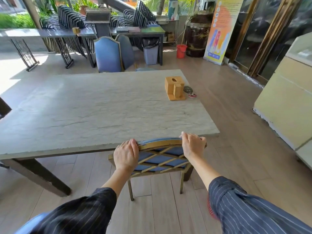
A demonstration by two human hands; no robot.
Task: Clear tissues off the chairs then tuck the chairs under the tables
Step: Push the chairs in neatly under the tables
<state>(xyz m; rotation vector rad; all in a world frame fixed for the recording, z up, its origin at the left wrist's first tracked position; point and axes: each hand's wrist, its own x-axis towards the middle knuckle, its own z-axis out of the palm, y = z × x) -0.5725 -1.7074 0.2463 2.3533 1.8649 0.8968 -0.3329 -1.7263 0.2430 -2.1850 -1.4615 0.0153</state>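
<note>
Chair (160, 157) backrest parallel to the worktop (101, 107) near edge.
Left hand (125, 157) and right hand (192, 146) each closed over a top corner of the backrest; seat lies ahead, under the edge.

This looks like a semi-open restaurant or hotel dining terrace. A long stone-look worktop (94, 105) carries a wooden tissue box (174, 88) near its far right corner, and blue banquet chairs (108, 54) stand at its far edge. Beyond are stacked striped chairs (70, 19), a lined bin (150, 51), a roll-up banner (219, 29) and garden greenery (16, 21).
</note>
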